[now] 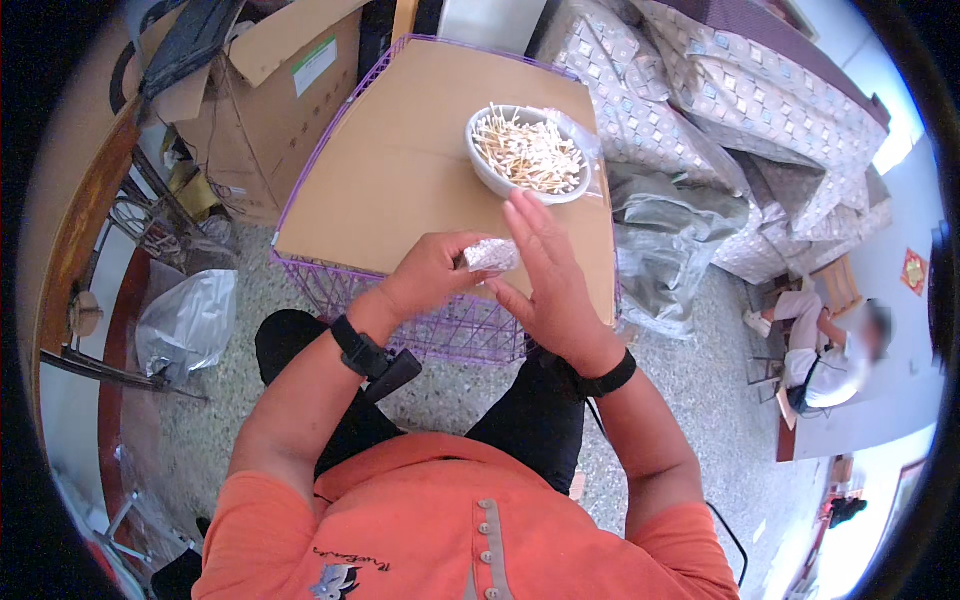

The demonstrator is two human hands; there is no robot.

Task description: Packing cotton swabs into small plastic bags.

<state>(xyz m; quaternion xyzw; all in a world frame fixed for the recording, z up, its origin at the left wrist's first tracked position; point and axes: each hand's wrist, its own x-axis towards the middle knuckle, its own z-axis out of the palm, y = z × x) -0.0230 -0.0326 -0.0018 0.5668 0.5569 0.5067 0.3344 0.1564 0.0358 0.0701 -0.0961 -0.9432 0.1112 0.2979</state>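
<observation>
My left hand (pixel 430 275) is closed around a bundle of cotton swabs (pixel 490 256), with the packed white tips facing up. The rest of the bundle is hidden by my fingers. Beside it, my right hand (pixel 551 285) is held with fingers stretched out and palm turned toward the bundle, thumb close to its lower side. Whether the palm touches the tips I cannot tell. Just beyond my right fingertips stands a grey-white bowl (pixel 480 180) heaped with loose cotton swabs (pixel 530 150), wooden sticks and white tips pointing every way.
A cardboard sheet (pixel 400 150) tops a purple wire cage (pixel 330 290) in front of my knees. A clear plastic bag (pixel 575 125) lies against the bowl. Large cardboard boxes (pixel 270 130) stand left, wrapped patterned cushions (pixel 740 100) right. A person (pixel 835 355) sits far right.
</observation>
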